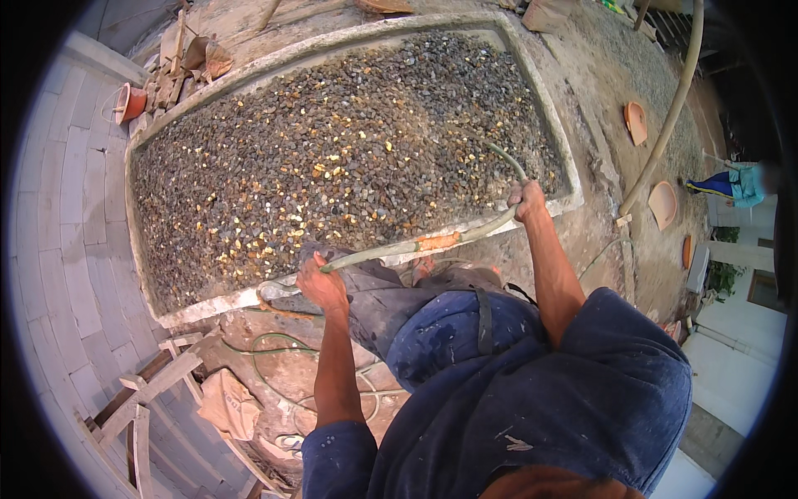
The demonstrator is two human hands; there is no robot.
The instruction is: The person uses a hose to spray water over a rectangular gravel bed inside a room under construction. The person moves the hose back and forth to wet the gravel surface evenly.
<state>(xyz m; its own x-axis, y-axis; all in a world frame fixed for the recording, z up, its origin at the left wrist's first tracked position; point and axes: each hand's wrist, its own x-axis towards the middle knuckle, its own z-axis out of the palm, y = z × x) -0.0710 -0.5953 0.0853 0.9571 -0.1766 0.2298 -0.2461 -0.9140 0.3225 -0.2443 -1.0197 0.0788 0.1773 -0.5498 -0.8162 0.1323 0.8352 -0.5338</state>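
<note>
In the head view, note the right hand [528, 202] closed around a pale green hose [378, 254], just short of the free end [505, 156], and the left hand [322, 283] wrapped around the same hose farther back. Find the hose slung between both fists, along the near rim [208, 309] of a concrete trough, with an orange wrapping [438, 242] between the hands and the free end reaching out over the gravel [349, 158]. Cannot make out clearly any stream at the outlet.

Looks like aiming from the right and steadying from the left. Steer with the right wrist, in slow, even sweeps, and use the left hand to carry the weight and pass along slack. Grip firmly without pinching the wall flat. Bend gently around the orange wrapping, possibly a patched joint and so perhaps the weakest spot. Lift a little over the rough rim rather than dragging across, to spare the hose from scuffing. For the far corners, better to turn from the waist than to overreach with one arm. Before stepping sideways, check the loose green coils [278, 335] on the ground below the left hand, apt to snag near the wooden frame [154, 387].
</note>
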